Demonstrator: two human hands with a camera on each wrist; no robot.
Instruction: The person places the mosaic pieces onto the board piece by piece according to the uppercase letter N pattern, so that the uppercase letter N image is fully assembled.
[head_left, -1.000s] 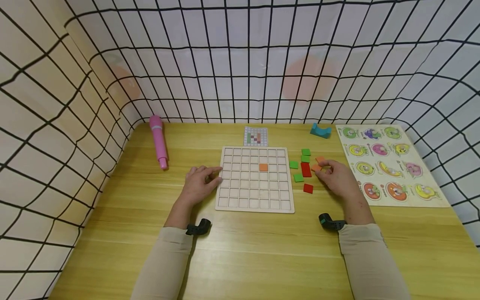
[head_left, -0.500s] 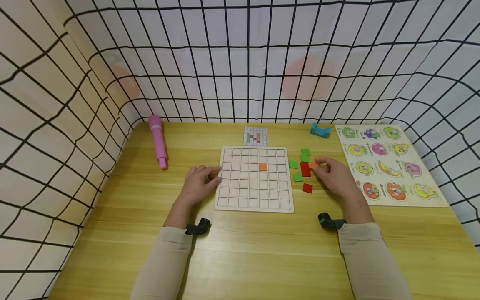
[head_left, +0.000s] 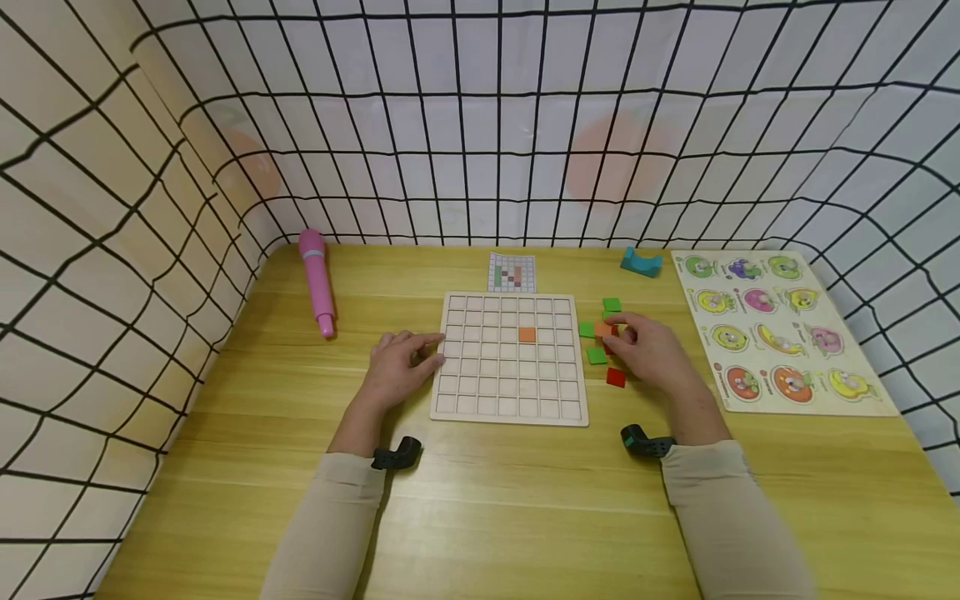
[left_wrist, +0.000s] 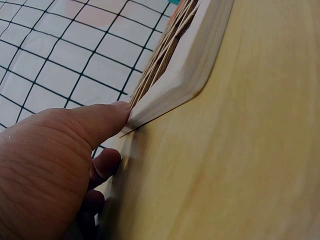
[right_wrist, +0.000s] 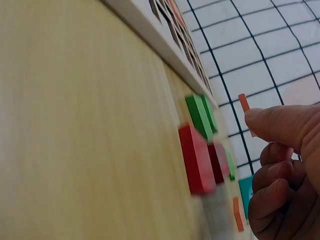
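My right hand (head_left: 651, 352) pinches an orange square tile (right_wrist: 243, 102) between thumb and fingers, raised above the loose tiles in the right wrist view. Below it lie red tiles (right_wrist: 196, 160) and green tiles (right_wrist: 200, 117); in the head view the hand partly covers them. My left hand (head_left: 399, 367) rests at the left edge of a wooden grid board (head_left: 480, 423), its thumb (left_wrist: 107, 120) touching the board's side. One orange tile (head_left: 527, 334) sits in a cell in the board's upper right part.
A small pattern card (head_left: 512, 273) lies behind the board. A pink pen-like tool (head_left: 318, 287) is at the left and a teal curved block (head_left: 641, 262) at the back. A fruit picture board (head_left: 780, 333) lies at the right, with black wire mesh around.
My right hand has picked up the orange tile and moved left with it, over the red and green tiles. The left hand stays at the board's edge.
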